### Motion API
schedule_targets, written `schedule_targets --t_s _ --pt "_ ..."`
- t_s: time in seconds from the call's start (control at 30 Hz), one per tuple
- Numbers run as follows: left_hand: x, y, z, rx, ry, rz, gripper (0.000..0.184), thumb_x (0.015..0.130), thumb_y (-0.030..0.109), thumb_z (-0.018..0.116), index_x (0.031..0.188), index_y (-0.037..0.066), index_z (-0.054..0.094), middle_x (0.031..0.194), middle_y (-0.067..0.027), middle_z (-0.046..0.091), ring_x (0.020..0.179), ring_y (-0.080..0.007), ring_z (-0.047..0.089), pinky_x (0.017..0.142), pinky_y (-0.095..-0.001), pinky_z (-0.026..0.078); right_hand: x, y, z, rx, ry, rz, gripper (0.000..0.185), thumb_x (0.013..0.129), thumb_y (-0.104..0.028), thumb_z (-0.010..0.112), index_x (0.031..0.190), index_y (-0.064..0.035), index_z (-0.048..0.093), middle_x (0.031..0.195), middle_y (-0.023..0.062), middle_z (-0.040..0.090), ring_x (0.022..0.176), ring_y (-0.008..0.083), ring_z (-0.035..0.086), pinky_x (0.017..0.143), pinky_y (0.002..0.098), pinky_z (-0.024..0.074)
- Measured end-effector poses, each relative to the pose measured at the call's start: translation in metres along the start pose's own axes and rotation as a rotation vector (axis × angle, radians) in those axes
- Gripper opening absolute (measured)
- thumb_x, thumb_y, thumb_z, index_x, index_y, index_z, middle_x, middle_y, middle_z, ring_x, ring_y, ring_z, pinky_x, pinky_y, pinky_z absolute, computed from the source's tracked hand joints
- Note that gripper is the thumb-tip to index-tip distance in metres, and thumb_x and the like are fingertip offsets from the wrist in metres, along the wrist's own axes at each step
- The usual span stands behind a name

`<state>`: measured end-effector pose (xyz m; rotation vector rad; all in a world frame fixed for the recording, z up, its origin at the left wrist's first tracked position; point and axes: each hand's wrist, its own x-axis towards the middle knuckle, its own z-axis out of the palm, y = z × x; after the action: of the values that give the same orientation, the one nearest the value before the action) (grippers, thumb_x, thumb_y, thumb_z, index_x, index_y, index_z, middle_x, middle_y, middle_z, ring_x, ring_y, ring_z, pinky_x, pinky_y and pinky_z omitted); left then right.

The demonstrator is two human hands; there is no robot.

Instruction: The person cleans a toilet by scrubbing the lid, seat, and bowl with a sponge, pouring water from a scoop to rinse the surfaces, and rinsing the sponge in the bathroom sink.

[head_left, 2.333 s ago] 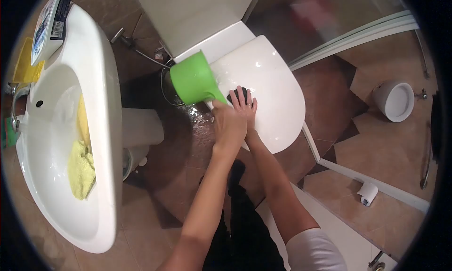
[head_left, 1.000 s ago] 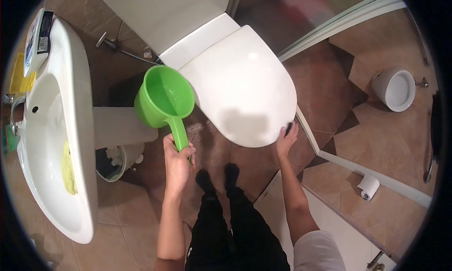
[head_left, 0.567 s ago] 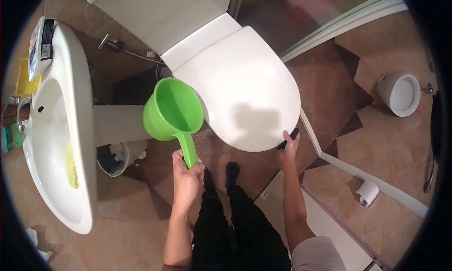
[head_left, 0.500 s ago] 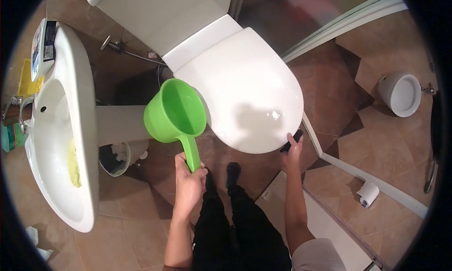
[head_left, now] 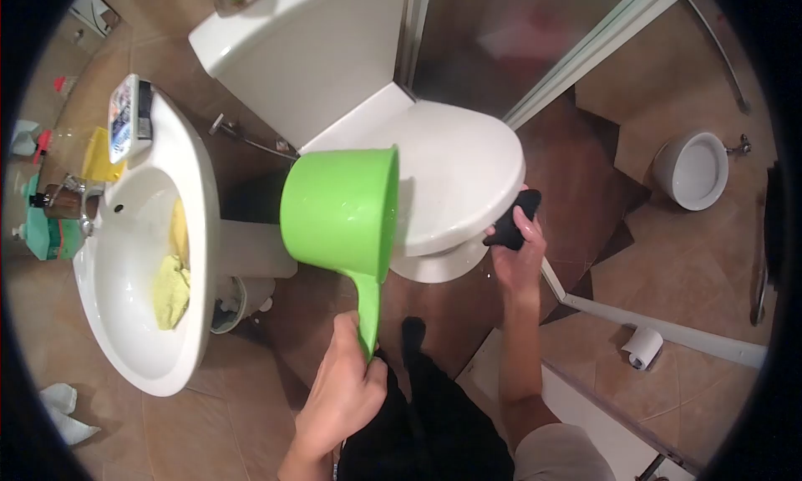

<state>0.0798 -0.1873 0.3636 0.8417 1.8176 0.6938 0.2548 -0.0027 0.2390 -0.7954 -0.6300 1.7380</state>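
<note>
My left hand point(head_left: 344, 386) is wrapped round the handle of a green dipper point(head_left: 338, 209), whose cup is tilted with its mouth turned to the right. The dipper hangs in front of the left part of the toilet lid point(head_left: 459, 151), and what its cup holds is hidden. At the lid's front right edge, my right hand point(head_left: 520, 251) grips a black sponge or cloth point(head_left: 514, 222). The lid is down over the white toilet bowl point(head_left: 441, 264).
A white sink point(head_left: 138, 347) with a yellow-green cloth point(head_left: 172, 293) stands on the left, a small bin point(head_left: 232, 305) beneath it. A white toilet tank point(head_left: 326, 59) rises behind. On the right are a round white fixture point(head_left: 692, 173), a toilet roll point(head_left: 642, 347) and a shower rail point(head_left: 668, 324).
The view has tilted up. My left hand has tipped the dipper from mouth-up to mouth sideways. My right hand with the black item has turned against the lid's edge.
</note>
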Motion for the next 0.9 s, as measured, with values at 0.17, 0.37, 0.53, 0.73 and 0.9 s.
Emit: schedule_targets --t_s 0.17,0.37,0.53,0.73,0.9 --pt "-0.003 0.057 -0.017 0.232 -0.016 0.219 0.036 0.074 -0.004 0.047 0.108 -0.003 0.034 0.089 -0.0268 0.048 0.085 -0.0447 0.049 0.077 -0.0437 0.040 0.014 0.007 0.030 0.091 0.053 -0.018 0.040 0.088 -0.010 0.049 0.127 -0.0109 0.042 0.114 0.0036 0.051 0.101 0.0171 0.049 0.078 0.0339 0.0427" --pt "-0.031 0.083 -0.042 0.223 0.186 0.213 0.039 0.074 -0.004 0.046 0.112 -0.001 0.037 0.088 -0.0201 0.049 0.082 -0.0352 0.053 0.077 -0.0397 0.041 0.024 0.021 0.075 0.133 0.173 -0.049 0.052 0.091 -0.008 0.047 0.139 -0.0135 0.026 0.130 0.0069 0.041 0.119 0.0226 0.041 0.103 0.0402 0.0313" --pt "-0.081 0.020 -0.108 -0.153 0.652 0.063 0.036 0.078 0.009 0.054 0.112 0.003 0.042 0.082 -0.0074 0.051 0.061 -0.0184 0.053 0.050 -0.0325 0.042 0.067 0.049 0.101 0.148 -0.012 -0.064 0.051 0.092 -0.009 0.048 0.137 -0.0121 0.027 0.131 0.0076 0.040 0.118 0.0204 0.041 0.102 0.0400 0.0309" --pt "-0.116 -0.085 -0.199 -0.693 1.033 -0.080 0.023 0.094 0.031 0.049 0.094 0.008 0.045 0.072 0.0006 0.046 0.044 -0.0027 0.035 0.030 -0.0147 0.020 0.172 0.085 0.170 -0.589 0.008 -0.233 0.042 0.090 -0.018 0.054 0.119 0.0042 0.033 0.106 0.0115 0.051 0.094 0.0177 0.051 0.083 0.0312 0.0420" --pt "-0.093 -0.178 -0.265 -0.973 0.908 -0.057 0.020 0.095 0.028 0.047 0.092 0.008 0.045 0.069 0.0011 0.045 0.043 -0.0010 0.032 0.028 -0.0147 0.020 0.245 0.118 0.204 -0.805 0.158 -0.260 0.038 0.087 -0.025 0.058 0.109 0.0028 0.044 0.091 0.0079 0.055 0.075 0.0155 0.052 0.067 0.0315 0.0448"
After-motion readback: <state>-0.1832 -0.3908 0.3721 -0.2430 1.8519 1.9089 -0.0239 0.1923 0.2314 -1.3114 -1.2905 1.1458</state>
